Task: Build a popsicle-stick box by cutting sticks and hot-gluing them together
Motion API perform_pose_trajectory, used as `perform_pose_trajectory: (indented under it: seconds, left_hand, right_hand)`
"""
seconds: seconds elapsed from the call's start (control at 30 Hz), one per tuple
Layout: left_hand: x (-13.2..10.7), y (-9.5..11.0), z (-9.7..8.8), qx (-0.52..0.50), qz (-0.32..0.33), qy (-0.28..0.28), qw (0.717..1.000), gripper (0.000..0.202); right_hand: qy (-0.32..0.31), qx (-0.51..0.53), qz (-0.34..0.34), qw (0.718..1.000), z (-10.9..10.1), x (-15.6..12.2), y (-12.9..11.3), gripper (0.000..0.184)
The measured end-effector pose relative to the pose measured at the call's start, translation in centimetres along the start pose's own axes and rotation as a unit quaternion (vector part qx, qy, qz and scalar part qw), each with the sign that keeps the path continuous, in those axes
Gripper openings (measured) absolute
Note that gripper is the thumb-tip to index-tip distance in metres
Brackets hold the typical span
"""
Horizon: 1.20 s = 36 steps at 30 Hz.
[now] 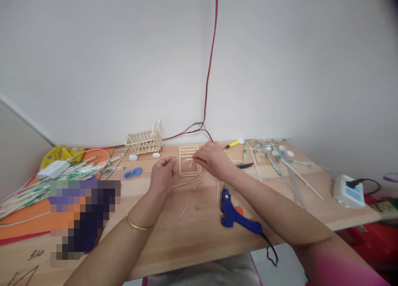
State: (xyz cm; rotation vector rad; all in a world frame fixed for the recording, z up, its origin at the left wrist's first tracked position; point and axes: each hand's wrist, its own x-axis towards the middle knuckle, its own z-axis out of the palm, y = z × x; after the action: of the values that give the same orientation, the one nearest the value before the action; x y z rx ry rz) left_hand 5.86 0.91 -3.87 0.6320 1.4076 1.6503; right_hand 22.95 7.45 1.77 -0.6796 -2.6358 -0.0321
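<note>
My right hand (pixel 215 161) pinches a short thin wooden stick (pixel 188 159) above a flat ladder-like stick frame (pixel 189 175), which lies on the table near the wall. To the left of the frame is my left hand (pixel 162 175), its fingertips pressed together; whatever they hold, if anything, is hidden. Several loose sticks (pixel 187 182) lie in front of the frame, between my arms. A blue hot glue gun (pixel 240 219) rests on its side by my right forearm, its nozzle pointing toward the wall.
A small stick-built cart (pixel 143 141) with white wheels stands back left, beside blue bottle caps (pixel 133 173). Packed sticks (pixel 27 192) cover the left side. A yellow-handled knife (pixel 233 144), plastic strips (pixel 303 180) and a white power socket (pixel 348 191) are at right.
</note>
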Motion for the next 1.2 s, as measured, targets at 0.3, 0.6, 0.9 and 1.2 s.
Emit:
perform_pose_trajectory:
  seconds: [0.3,0.6,0.9,1.2]
  left_hand:
    - [0.3,-1.8,0.2,0.024,0.024,-0.008,0.999,0.025]
    - [0.5,-1.9,0.3,0.024,0.021,0.001,0.999,0.022]
    - [0.6,-2.0,0.1,0.05,0.02,-0.008,0.999,0.023]
    - [0.8,-1.9,0.4,0.058,0.019,-0.006,0.998,0.025]
  right_hand:
    - [-0.042,-0.012,0.013,0.999,2.6,1.8,0.5,0.02]
    - [-0.041,-0.004,0.009,0.999,3.4,2.3,0.8,0.017]
    - [-0.05,-0.014,0.007,0.999,3.4,2.4,0.8,0.018]
    - [-0.062,-0.02,0.009,0.998,3.2,2.3,0.7,0.019]
